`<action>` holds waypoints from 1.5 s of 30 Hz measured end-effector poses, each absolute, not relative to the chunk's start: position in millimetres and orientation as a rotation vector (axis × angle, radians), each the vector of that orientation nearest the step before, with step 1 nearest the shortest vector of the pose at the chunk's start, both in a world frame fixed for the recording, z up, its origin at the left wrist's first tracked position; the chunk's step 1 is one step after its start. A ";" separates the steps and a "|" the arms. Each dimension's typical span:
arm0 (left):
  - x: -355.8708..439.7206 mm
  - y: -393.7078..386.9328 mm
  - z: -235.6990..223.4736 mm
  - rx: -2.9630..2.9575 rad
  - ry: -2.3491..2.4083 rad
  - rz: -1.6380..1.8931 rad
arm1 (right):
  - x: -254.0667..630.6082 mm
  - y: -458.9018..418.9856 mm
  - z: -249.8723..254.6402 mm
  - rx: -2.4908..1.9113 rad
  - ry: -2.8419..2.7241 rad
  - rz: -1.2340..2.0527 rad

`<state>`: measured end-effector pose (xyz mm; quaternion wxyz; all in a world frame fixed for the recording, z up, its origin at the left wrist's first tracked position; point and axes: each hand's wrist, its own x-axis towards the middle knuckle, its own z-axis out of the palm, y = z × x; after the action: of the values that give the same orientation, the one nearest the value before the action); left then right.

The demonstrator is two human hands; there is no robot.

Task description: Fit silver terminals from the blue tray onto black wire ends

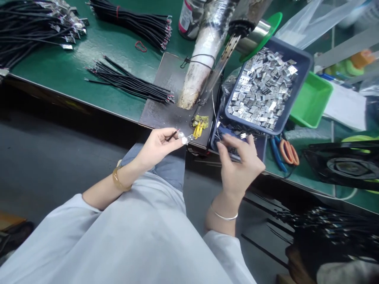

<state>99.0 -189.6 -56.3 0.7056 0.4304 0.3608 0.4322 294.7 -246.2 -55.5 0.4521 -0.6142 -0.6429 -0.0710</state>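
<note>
My left hand [158,145] is pinched shut on a thin black wire [173,135] with a small metal terminal [186,139] at its tip, held at the front edge of the dark metal plate [166,81]. My right hand [238,159] is closed around a thin tool or wire I cannot make out, just below the blue tray [299,59] heaped with small metal terminals [262,88]. A yellow scrap [199,125] lies on the plate between both hands.
Bundles of black wires [130,81] lie on the green bench [59,67], more at the back left [29,23]. A taped soldering fixture [204,59] leans over the plate. A green bin [310,100], blue pliers [276,152], orange scissors [288,152] and a black fan [346,165] sit right.
</note>
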 end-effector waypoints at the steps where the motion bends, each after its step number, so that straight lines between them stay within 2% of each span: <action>1: 98.9 -189.3 -56.2 0.948 0.802 0.962 | 292.9 -245.7 -54.4 -1.476 -1.554 -0.171; 7: 100.5 -189.0 -54.9 0.945 0.752 0.959 | 261.3 -247.2 -50.9 -1.170 -1.502 -0.119; 12: 103.3 -188.6 -50.2 0.923 0.695 0.937 | 248.0 -244.0 -61.1 -1.166 -1.818 -0.124; 16: 103.0 -189.3 -48.8 0.872 0.693 0.965 | 243.2 -240.4 -64.0 -1.201 -1.635 -0.213; 21: 102.7 -191.8 -49.1 0.955 0.749 1.037 | 239.3 -236.1 -54.4 -1.301 -1.291 0.158; 26: 107.1 -196.4 -53.6 1.089 0.829 1.088 | 240.5 -233.4 -50.3 -1.338 -1.318 0.510; 37: 104.5 -198.8 -58.0 1.317 0.783 1.145 | 246.9 -232.0 -54.4 -1.240 -1.285 0.663; 45: 100.5 -197.0 -57.9 1.628 0.779 1.223 | 248.5 -235.5 -50.7 -1.303 -1.384 0.567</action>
<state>100.5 -197.0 -57.9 0.4626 0.6621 0.3167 0.4973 248.5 -235.5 -50.7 0.5471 -0.5498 -0.5841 0.2391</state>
